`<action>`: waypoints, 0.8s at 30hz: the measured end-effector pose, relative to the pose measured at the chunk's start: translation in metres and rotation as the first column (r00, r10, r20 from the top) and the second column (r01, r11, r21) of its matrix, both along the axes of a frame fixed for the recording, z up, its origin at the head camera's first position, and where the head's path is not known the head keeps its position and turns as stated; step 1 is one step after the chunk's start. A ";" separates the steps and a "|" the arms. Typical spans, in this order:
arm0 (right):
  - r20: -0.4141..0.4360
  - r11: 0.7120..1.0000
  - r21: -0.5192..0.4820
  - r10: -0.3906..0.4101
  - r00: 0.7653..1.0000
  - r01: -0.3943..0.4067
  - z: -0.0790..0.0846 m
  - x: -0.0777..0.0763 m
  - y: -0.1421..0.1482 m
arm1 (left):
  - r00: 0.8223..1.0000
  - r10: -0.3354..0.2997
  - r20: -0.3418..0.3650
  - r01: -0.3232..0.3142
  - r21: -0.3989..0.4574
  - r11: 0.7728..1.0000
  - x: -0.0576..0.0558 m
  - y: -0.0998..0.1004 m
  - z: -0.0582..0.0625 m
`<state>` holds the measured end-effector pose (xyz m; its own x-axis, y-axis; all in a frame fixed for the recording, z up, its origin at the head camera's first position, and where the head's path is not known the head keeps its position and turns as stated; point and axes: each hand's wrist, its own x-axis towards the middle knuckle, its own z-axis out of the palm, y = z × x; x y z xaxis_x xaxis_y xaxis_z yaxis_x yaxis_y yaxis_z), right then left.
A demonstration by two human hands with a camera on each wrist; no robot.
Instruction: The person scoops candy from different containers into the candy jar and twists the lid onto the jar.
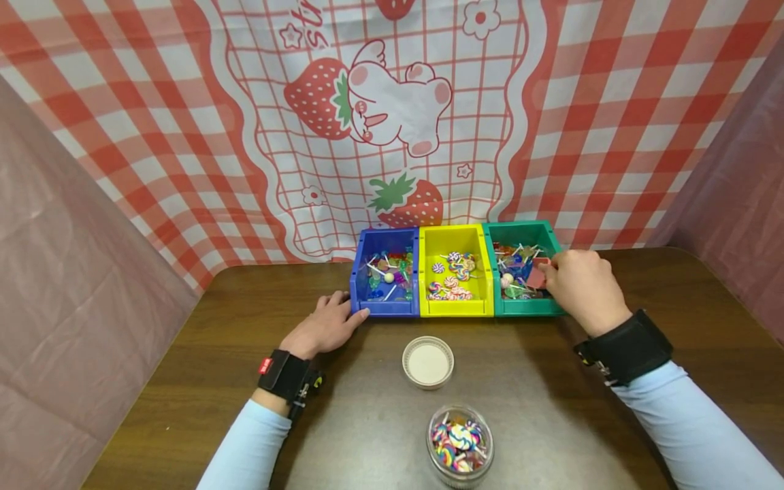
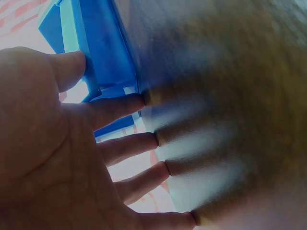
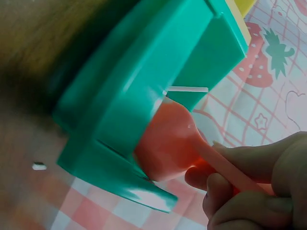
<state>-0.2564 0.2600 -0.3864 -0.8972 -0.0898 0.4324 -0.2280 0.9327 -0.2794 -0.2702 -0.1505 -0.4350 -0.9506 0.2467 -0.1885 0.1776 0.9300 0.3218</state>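
Right hand (image 1: 584, 289) pinching pink scoop (image 3: 165, 139) by its handle, scoop's bowl inside green bin (image 1: 529, 307) just left of that hand; left hand (image 1: 324, 323) relaxed, fingers extended, thumb against blue bin (image 1: 386, 309), fingertips on table (image 1: 233, 354); yellow bin (image 1: 456, 308) between hands

Can't see the tail of the pink scoop's (image 3: 165, 139) handle, right-hand fingers (image 3: 249, 211) cover it; green bin (image 3: 124, 110) hides part of its bowl. Left wrist feed crops the blue bin (image 2: 112, 52) at the top edge, worktop (image 2: 249, 110) mostly blur to me. White bit (image 3: 39, 166), right wrist feed: too small to identify. Red tag (image 1: 265, 366) unreadable, backdrop lettering (image 1: 315, 24) cropped, jar's (image 1: 435, 466) lower contents I can't make out
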 end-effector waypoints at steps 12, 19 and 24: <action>0.060 0.998 -0.008 -0.058 0.997 0.058 -0.010 -0.006 0.003 | 1.000 -0.012 -0.005 0.012 0.002 1.000 -0.001 0.000 0.000; 0.335 1.000 -0.028 0.011 0.942 -0.001 0.005 -0.003 0.012 | 1.000 -0.012 -0.003 0.012 0.006 1.000 0.000 0.000 -0.001; 0.322 1.000 -0.016 0.025 0.946 -0.020 0.014 -0.001 0.016 | 1.000 -0.012 -0.004 0.012 0.008 1.000 0.000 0.000 -0.001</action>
<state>-0.2571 0.2759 -0.3726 -0.9866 -0.1079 0.1220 -0.1448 0.9243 -0.3531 -0.2701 -0.1507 -0.4355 -0.9484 0.2592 -0.1827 0.1896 0.9253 0.3285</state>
